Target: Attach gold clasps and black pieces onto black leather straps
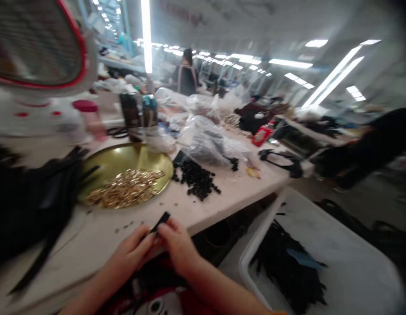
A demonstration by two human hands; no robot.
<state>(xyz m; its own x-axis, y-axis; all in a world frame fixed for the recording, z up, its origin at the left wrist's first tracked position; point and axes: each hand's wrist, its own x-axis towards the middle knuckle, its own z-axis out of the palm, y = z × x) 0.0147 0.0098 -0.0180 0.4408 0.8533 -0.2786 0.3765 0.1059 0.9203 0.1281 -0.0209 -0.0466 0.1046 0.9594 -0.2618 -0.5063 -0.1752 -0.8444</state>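
My left hand (132, 253) and my right hand (177, 244) meet at the near edge of the white table (101, 238). Both pinch a short black strap (160, 221) whose free end sticks up between the fingertips. Behind the hands stands a gold-coloured round tray (101, 164) holding a heap of small brass metal pieces (126, 189). To its right a pile of small black parts (196, 178) lies loose on the tabletop.
A heap of black straps (29, 205) covers the left side. Clear plastic bags (209, 144), dark bottles (137, 113) and a white fan (35, 48) stand behind. A white bin with black straps (288, 271) sits low right. A person (186, 74) stands far back.
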